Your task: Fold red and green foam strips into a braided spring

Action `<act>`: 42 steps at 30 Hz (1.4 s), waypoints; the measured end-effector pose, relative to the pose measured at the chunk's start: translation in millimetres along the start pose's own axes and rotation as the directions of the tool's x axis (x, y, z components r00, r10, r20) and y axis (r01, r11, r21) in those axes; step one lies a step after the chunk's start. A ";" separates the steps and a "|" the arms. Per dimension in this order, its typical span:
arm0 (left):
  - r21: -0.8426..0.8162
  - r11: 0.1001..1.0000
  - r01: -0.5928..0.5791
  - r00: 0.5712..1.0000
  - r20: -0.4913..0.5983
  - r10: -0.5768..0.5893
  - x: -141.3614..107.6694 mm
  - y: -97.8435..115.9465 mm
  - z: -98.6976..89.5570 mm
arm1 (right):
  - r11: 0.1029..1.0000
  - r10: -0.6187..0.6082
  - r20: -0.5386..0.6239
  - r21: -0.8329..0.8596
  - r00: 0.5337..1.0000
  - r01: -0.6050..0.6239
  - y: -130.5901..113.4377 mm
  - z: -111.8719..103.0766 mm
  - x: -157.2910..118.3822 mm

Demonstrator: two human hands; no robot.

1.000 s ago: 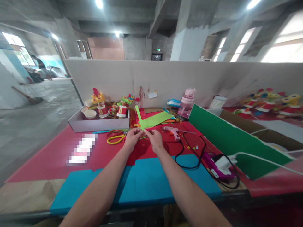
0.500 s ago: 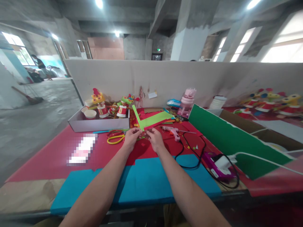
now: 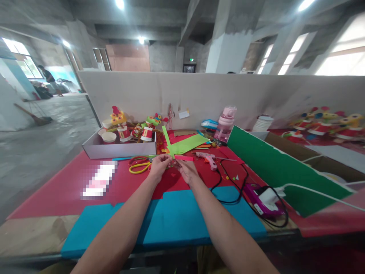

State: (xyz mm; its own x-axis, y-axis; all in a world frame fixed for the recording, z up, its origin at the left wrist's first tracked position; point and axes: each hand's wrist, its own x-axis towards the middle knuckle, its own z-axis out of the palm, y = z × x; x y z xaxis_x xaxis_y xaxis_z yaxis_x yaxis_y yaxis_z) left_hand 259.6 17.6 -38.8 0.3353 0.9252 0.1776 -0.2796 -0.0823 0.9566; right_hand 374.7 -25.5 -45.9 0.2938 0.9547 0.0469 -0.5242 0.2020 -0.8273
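Observation:
Both my hands meet above the middle of the table, closed with fingertips almost touching. A narrow light-green paper strip (image 3: 166,136) rises from between them, its lower end pinched at my left hand (image 3: 159,166). A red paper strip (image 3: 184,158) points right from the pinched fingers of my right hand (image 3: 186,171), lying across the top of that hand. The two strips come together at the fingertips; whether they are joined there I cannot tell. Behind them lies a wider light-green paper piece (image 3: 189,143). Scissors with yellow and red handles (image 3: 138,168) rest just left of my left hand.
A pink glue gun (image 3: 209,160) lies on the right, its black cord running toward a purple power strip (image 3: 264,201). A grey box (image 3: 119,150) with paper cups and cup figures stands back left. The green box wall (image 3: 273,171) bounds the right. Blue sheets (image 3: 173,220) cover the front edge.
The red strip has turned, so its bright face now shows and reaches right over my right hand. The green strip has shifted slightly right and stands a little steeper.

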 end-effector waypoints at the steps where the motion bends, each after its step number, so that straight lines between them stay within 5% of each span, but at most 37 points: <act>1: 0.008 1.000 -0.005 1.000 -0.004 0.005 -0.4 0.6 0.2 | 1.000 -0.006 0.000 -0.010 1.000 0.006 -0.6 0.5 -0.3; 16: -0.028 0.999 -0.023 1.000 -0.012 0.022 -3.1 0.5 1.1 | 0.980 -0.077 -0.009 -0.187 0.997 0.074 1.1 1.0 -0.3; 25: -0.007 1.000 -0.005 1.000 -0.009 0.005 -0.5 -4.4 -0.9 | 0.865 -0.296 -0.045 -0.436 0.954 0.248 1.2 0.4 0.9; 30: -0.025 1.000 0.001 0.996 0.093 0.002 -5.2 -2.3 3.7 | 0.838 -0.373 -0.089 -0.459 0.923 0.294 -0.9 0.2 0.3; 42: -0.008 0.999 -0.035 0.998 -0.059 0.034 -4.9 3.5 3.7 | 0.953 -0.160 0.016 -0.258 0.987 0.158 4.2 4.7 -1.4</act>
State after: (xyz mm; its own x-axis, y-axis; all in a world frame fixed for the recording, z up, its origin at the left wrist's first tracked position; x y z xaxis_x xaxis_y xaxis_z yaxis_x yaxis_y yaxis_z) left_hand 260.3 11.5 -35.6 0.2715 0.9422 0.1962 -0.2979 -0.1116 0.9481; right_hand 368.3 -24.9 -46.8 0.3612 0.9135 0.1870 -0.2473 0.2872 -0.9254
